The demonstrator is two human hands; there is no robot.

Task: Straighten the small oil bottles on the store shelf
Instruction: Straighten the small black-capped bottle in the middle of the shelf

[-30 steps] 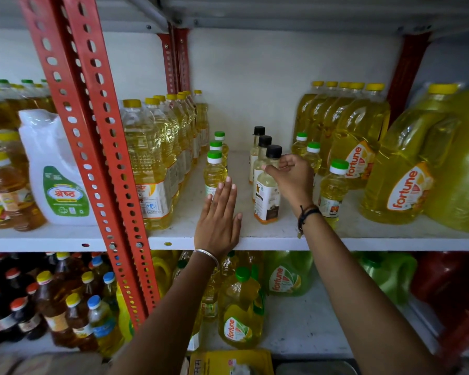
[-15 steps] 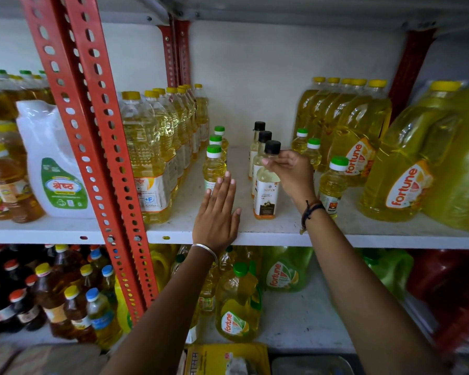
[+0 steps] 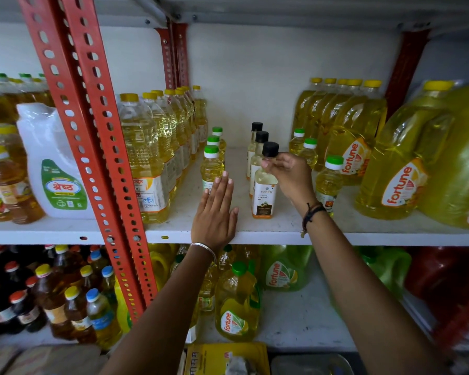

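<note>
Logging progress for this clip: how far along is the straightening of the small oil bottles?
Midway, it seems. The three green-capped bottles by the flat left hand already stand in a neat file. The right hand pinches the neck of the front black-capped bottle, lining it up. The green-capped bottles on the right look looser and untouched.

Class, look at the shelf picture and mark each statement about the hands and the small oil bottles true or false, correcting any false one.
1. The right hand grips the front black-capped bottle at its neck. True.
2. The left hand holds a green-capped bottle. False: it lies flat and open on the shelf, holding nothing.
3. Three black-capped bottles stand in a row from front to back. True.
4. The front black-capped bottle lies on its side. False: it stands upright.
5. The large jugs on the right have green caps. False: their caps are yellow.
</note>
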